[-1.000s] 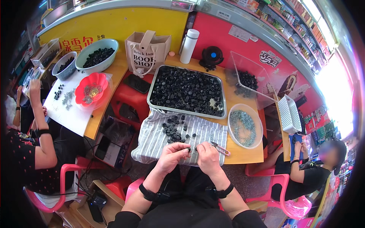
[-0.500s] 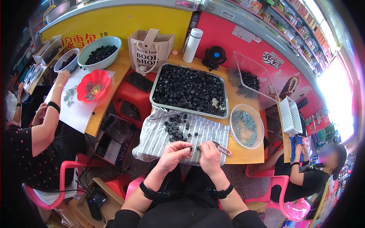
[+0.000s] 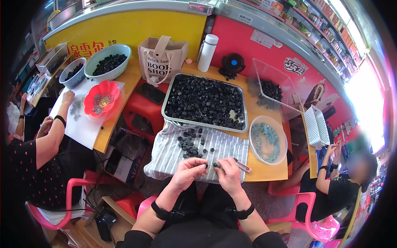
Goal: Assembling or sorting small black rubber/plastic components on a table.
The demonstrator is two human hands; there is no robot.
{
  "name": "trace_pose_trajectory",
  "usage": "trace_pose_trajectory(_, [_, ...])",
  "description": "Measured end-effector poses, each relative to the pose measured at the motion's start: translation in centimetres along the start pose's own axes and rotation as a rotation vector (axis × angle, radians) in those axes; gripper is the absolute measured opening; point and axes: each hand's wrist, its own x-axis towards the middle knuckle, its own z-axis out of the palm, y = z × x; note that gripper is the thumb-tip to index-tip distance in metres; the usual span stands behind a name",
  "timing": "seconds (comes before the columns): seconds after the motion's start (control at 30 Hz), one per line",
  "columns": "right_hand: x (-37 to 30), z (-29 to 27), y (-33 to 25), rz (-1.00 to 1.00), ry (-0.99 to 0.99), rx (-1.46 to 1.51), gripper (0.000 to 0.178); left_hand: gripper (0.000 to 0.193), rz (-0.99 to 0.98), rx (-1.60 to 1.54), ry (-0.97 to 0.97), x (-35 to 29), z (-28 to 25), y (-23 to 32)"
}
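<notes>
The left hand [image 3: 188, 172] hides most of its black piece [image 3: 206, 165]; I can't separate the thin wiry bits [image 3: 268, 140], and my view's edge cuts off the left co-worker [image 3: 37, 165].

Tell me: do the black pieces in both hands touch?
Apart. In the head view, a gap of striped cloth shows between the black piece in the left hand and the black piece in the right hand.

A yellow panel [image 3: 165, 25] and a red panel [image 3: 233, 35] meet behind the wooden tables [image 3: 271, 171], topped by a pale counter ledge [image 3: 124, 10]. Packed shelves [image 3: 316, 27] line the upper right — beside them, glaring white light [image 3: 366, 105]. A red stool [image 3: 140, 109] sits between tables; pink plastic chairs [image 3: 69, 199] stand left and right — the floor [image 3: 266, 204] is greyish, speckled
</notes>
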Motion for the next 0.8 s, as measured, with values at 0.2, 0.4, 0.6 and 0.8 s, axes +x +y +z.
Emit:
trace_pose_trajectory(0.2, [0.4,0.5,-0.5,-0.061,-0.015,-0.057,0.02,0.023,0.006,-0.014,0.002,0.0,0.0,0.2])
trace_pose_trajectory(0.4, [0.2,0.5,-1.4,0.09,0.016,0.281,0.015,0.024,0.0,-0.034,-0.012,0.0,0.1,0.4])
trace_pose_trajectory(0.6, [0.1,0.1,-3.3,0.121,0.05,0.565,0.018,0.024,-0.044,-0.175,-0.042,-0.2,1.4,0.3])
trace_pose_trajectory(0.8, [-0.4,0.3,-4.2,0.113,0.186,0.581,0.018,0.023,-0.032,-0.225,-0.063,-0.3,3.0,0.2])
